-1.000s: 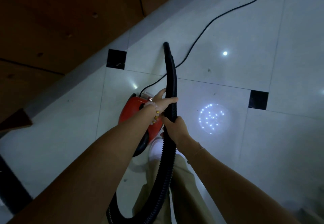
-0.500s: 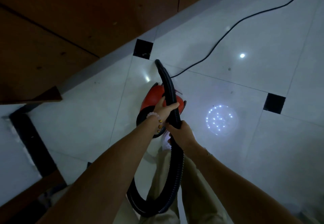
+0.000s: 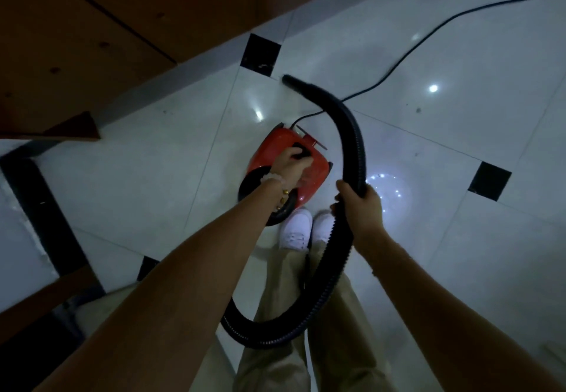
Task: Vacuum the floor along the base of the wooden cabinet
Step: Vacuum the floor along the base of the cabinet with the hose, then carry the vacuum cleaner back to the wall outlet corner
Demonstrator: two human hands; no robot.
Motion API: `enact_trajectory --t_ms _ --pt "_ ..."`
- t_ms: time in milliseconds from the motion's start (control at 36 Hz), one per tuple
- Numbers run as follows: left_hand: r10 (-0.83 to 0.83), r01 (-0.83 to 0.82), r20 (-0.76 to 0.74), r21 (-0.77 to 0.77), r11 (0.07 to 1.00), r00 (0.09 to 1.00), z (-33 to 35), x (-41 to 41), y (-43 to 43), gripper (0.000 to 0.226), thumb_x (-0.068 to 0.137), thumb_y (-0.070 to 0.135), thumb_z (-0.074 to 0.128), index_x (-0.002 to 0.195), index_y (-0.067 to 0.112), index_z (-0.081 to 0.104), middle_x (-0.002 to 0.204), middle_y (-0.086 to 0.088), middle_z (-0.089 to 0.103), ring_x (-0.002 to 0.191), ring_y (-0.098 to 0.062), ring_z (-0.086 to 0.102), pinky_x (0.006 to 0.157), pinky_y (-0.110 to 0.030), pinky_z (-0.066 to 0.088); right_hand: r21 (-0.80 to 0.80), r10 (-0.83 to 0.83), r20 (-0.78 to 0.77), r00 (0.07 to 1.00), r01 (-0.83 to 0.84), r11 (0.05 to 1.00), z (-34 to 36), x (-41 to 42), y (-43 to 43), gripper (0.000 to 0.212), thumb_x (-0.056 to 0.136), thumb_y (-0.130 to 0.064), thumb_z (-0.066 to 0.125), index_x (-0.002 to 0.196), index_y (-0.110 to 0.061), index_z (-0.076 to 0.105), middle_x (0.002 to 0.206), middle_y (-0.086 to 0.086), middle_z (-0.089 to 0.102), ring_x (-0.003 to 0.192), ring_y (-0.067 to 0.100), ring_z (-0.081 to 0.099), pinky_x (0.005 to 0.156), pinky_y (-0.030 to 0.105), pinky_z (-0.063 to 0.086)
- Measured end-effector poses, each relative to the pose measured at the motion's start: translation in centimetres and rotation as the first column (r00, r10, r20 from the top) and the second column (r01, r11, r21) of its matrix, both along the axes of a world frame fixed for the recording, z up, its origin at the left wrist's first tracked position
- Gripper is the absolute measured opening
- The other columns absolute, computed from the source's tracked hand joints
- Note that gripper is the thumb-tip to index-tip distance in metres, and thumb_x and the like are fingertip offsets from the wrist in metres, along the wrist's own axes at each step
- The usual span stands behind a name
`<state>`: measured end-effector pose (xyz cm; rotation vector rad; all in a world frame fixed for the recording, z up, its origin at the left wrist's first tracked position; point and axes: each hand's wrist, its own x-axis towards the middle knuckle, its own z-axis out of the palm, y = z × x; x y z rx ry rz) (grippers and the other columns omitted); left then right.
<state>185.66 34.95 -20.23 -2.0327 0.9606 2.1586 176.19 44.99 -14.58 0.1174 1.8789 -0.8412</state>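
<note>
Half a second ago both hands on the hose (image 3: 352, 134); now only the right hand (image 3: 360, 204) there. Left hand (image 3: 292, 163) gone down to the red vacuum (image 3: 284, 165), fingers curled round the black handle (image 3: 301, 153) on top, arm stretched down and out, beads at the wrist. Looks like getting ready to lift or drag the vacuum along, so the next bit of floor (image 3: 459, 161) by the cabinet (image 3: 107, 24) can be reached. Right hand wrapped tight round the hose, thumb on the near side, arm bent a little and held up over the shoes (image 3: 295, 229). Hose bent in a big curve, with the tip (image 3: 288, 79) low near the black tile (image 3: 260, 54), close to the grey strip under the cabinet. Hard to tell if the tip touches the floor. Cord (image 3: 413, 51) lying across the tiles behind the hose, running off to the top right. Could catch on the vacuum when pulled.
</note>
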Motion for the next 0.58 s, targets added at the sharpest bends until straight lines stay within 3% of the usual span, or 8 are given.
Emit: enact_trajectory --t_ms 56,139,194,250,333,500,583 --pt "-0.297 0.333 0.189 -0.203 0.921 0.936 -1.2 0.6 0.1 0.040 0.088 0.015 0.055 0.128 0.011 0.052 0.121 -0.010 0.061 0.109 -0.025 0.058 0.100 -0.039 0.047 -0.039 -0.037 0.009 0.999 0.037 0.999 -0.5 -1.8 -0.2 0.018 0.089 -0.016 0.060 0.098 -0.003 0.053 0.067 0.007 0.053 0.044 0.012 0.052 0.042 0.021 0.048" --pt "-0.649 0.799 0.467 -0.314 0.513 0.601 -3.3 1.4 0.4 0.044 0.090 0.024 0.049 0.133 0.014 0.050 0.137 -0.006 0.050 0.125 -0.025 0.049 0.102 -0.039 0.044 -0.070 -0.008 0.039 0.999 0.011 0.997 -1.6 -3.8 -0.2 0.016 0.089 -0.017 0.059 0.097 -0.005 0.052 0.067 0.006 0.053 0.043 0.011 0.053 0.044 0.021 0.049" --pt "-0.749 0.944 0.582 -0.268 0.193 0.318 -4.7 1.1 0.5 0.052 0.092 0.029 0.045 0.142 0.015 0.038 0.149 -0.005 0.038 0.136 -0.024 0.037 0.109 -0.038 0.035 -0.084 -0.010 0.067 0.998 0.016 0.996 -2.6 -4.7 -0.2 0.016 0.089 -0.018 0.059 0.097 -0.006 0.051 0.067 0.005 0.052 0.043 0.010 0.054 0.044 0.021 0.049" --pt "-0.764 0.980 0.637 -0.198 -0.034 0.102 -5.9 0.4 0.6 0.062 0.093 0.035 0.042 0.149 0.013 0.024 0.156 -0.006 0.027 0.145 -0.023 0.024 0.116 -0.039 0.022 -0.092 -0.034 0.091 0.995 0.043 0.995 -3.6 -5.4 -0.1 0.015 0.090 -0.017 0.058 0.096 -0.006 0.050 0.067 0.006 0.051 0.043 0.011 0.053 0.045 0.021 0.049" --pt "-0.785 0.991 0.617 -0.055 -0.121 -0.062 -7.4 -0.7 0.9 0.073 0.094 0.044 0.036 0.152 0.011 0.006 0.162 -0.006 0.008 0.150 -0.023 0.008 0.121 -0.044 0.010 -0.101 -0.080 0.117 0.990 0.092 0.991 -4.7 -6.0 0.4 0.014 0.090 -0.016 0.058 0.095 -0.007 0.049 0.066 0.006 0.050 0.043 0.012 0.052 0.045 0.022 0.048" --pt "-0.778 0.966 0.576 0.098 -0.238 -0.250 -8.2 -1.5 0.5 0.082 0.094 0.049 0.034 0.151 0.005 -0.004 0.162 -0.010 -0.006 0.150 -0.026 0.000 0.121 -0.043 0.006 -0.094 -0.096 0.158 0.983 0.111 0.989 -5.4 -6.2 1.7 0.015 0.090 -0.017 0.058 0.095 -0.006 0.049 0.065 0.005 0.050 0.044 0.012 0.052 0.045 0.021 0.048" --pt "-0.790 0.953 0.535 0.128 -0.275 -0.300 -8.2 -1.8 -0.4 0.083 0.094 0.048 0.035 0.151 0.005 -0.007 0.162 -0.011 -0.010 0.150 -0.026 -0.003 0.122 -0.041 0.003 -0.099 -0.109 0.175 0.979 0.128 0.987 -5.4 -6.3 1.8 0.015 0.090 -0.016 0.058 0.096 -0.006 0.049 0.065 0.005 0.049 0.043 0.012 0.052 0.046 0.022 0.049"
